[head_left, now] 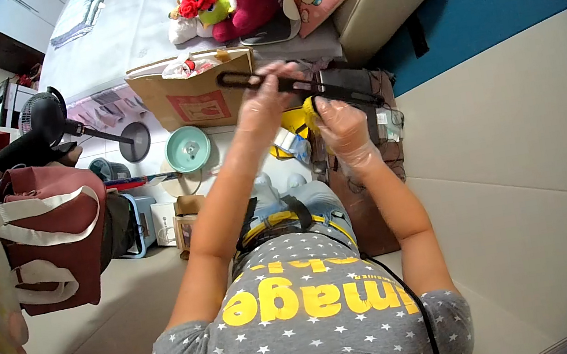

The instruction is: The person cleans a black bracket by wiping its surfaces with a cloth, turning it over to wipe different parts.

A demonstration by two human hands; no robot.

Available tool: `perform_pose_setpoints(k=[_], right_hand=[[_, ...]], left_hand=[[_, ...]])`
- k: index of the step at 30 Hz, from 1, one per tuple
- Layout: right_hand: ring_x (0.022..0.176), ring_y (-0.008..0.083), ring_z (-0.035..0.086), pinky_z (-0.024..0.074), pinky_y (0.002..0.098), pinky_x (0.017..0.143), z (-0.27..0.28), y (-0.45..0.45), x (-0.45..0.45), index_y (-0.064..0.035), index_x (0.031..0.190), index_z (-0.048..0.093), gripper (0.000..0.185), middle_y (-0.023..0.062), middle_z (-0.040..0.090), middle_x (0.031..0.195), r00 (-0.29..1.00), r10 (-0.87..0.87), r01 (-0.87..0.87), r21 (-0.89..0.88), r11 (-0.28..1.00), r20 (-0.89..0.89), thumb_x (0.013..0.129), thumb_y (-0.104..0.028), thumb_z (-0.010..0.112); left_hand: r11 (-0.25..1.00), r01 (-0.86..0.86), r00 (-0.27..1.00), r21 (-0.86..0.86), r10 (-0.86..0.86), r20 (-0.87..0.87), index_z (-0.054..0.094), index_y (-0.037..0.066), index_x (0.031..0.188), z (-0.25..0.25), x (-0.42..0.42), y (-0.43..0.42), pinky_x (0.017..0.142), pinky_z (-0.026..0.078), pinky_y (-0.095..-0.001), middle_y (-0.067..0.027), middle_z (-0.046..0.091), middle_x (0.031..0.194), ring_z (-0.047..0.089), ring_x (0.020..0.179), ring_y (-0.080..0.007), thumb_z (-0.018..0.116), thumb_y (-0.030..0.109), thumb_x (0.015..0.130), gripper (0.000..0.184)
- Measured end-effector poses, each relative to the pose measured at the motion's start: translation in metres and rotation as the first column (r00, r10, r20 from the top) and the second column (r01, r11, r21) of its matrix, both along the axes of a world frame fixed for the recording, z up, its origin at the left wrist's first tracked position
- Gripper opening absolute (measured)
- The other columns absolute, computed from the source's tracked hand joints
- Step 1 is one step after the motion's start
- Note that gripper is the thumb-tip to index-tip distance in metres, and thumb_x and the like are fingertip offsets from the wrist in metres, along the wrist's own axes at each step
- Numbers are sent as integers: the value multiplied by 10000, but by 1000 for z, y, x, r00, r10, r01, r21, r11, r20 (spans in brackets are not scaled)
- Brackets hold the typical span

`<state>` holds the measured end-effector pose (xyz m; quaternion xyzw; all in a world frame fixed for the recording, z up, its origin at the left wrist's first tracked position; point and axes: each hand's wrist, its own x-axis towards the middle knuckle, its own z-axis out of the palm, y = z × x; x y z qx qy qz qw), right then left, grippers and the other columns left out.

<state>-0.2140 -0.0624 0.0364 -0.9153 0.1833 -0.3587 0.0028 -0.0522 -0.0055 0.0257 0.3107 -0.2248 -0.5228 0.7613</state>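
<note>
My left hand (264,102), in a clear plastic glove, is closed around a long black slotted bar (348,92) near its left end. The bar slants down to the right in front of me, and its exact kind is unclear. My right hand (346,130), gloved the same way, is just below the bar. Its fingers are closed on a small yellow piece with a dark edge (310,112), which looks soft, like cloth or sponge. Whether that piece touches the bar cannot be made out.
Ahead stands a cardboard box (194,106) against a bed (127,35) with plush toys. On the floor are a green basin (188,149) and a black fan (44,115). A red bag (59,235) hangs at left. Dark boxes and cables (385,116) lie at right.
</note>
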Motion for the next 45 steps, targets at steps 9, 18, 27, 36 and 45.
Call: perform_pose_setpoints(k=[9, 18, 27, 36, 45], right_hand=[[787, 217, 647, 499, 295, 712, 2, 33, 25, 22, 1058, 589, 310, 165, 648, 926, 978, -83, -80, 707, 703, 194, 766, -70, 641], [832, 150, 597, 487, 288, 752, -10, 35, 30, 40, 1096, 560, 305, 67, 626, 955, 922, -94, -307, 857, 413, 375, 822, -92, 592], [549, 186, 570, 458, 287, 445, 5, 5, 2, -124, 1034, 597, 271, 40, 488, 600, 941, 4, -7, -8, 1000, -338, 765, -111, 577], [1034, 146, 535, 409, 267, 912, 5, 32, 21, 44, 1231, 470, 428, 150, 570, 1133, 974, 49, -226, 949, 219, 220, 836, -96, 559], [1040, 121, 494, 380, 269, 937, 5, 39, 35, 7, 1256, 439, 428, 41, 518, 1157, 800, -250, -601, 722, -344, 546, 850, -83, 541]], left_hand=[[990, -86, 981, -108, 65, -184, 532, 91, 902, 11, -25, -11, 1023, 339, -486, -148, 447, 1271, 447, 1189, -345, 578, 343, 858, 260], [983, -63, 994, -172, 46, -103, 524, 81, 888, -2, -17, -17, 978, 402, -466, -149, 569, 1070, 519, 1104, -343, 601, 336, 846, 269], [999, 20, 986, 39, -26, 167, 506, 65, 893, -7, 0, -11, 876, 464, -413, -138, 631, 885, 599, 970, -279, 500, 160, 926, 101], [963, -134, 988, -235, 148, 43, 486, 84, 865, -6, -12, -12, 941, 413, -461, -89, 608, 871, 588, 932, -248, 528, 237, 907, 163], [941, -127, 968, -313, 187, 170, 485, 76, 846, 1, -19, -8, 971, 381, -512, -105, 592, 889, 572, 942, -262, 508, 278, 909, 213]])
